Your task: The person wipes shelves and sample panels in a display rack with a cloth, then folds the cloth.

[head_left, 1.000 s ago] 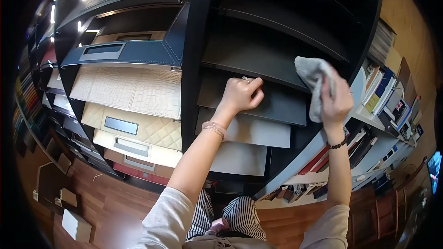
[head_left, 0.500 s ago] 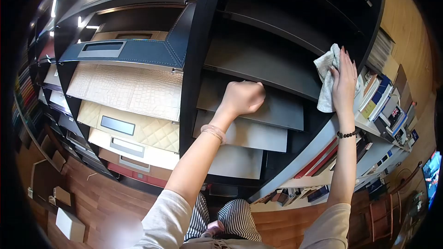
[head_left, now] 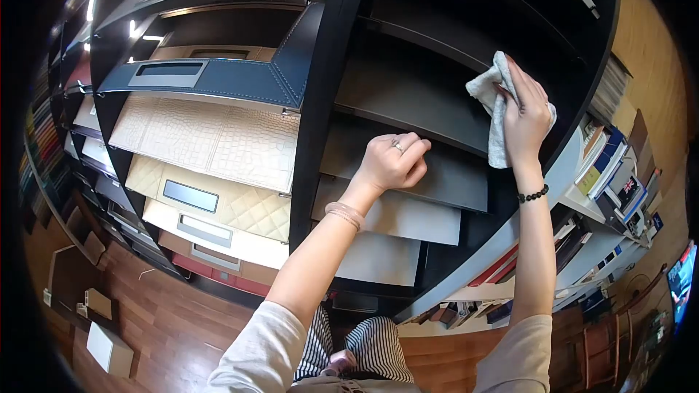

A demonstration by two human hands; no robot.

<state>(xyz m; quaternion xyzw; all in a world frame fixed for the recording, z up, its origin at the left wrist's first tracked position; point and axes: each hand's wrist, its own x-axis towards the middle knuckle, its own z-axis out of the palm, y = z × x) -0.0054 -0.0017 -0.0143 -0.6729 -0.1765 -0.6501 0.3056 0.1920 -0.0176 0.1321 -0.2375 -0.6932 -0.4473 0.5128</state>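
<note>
My left hand is closed in a fist in front of the dark shelves, with a ring on one finger; whatever it may hold is hidden. A light grey cloth hangs from my right hand, whose fingers press it near the right end of a dark shelf board. Below my left hand, a grey shelf and a lower pale shelf stick out in steps.
On the left, a cabinet holds a blue leather-look drawer front and a cream textured panel. Books fill a white bookcase at the right. A white box sits on the wooden floor.
My right hand and the cloth moved right, then came back left and up along the shelves. My left hand stayed closed and shifted slightly right. The view has shifted a little.
</note>
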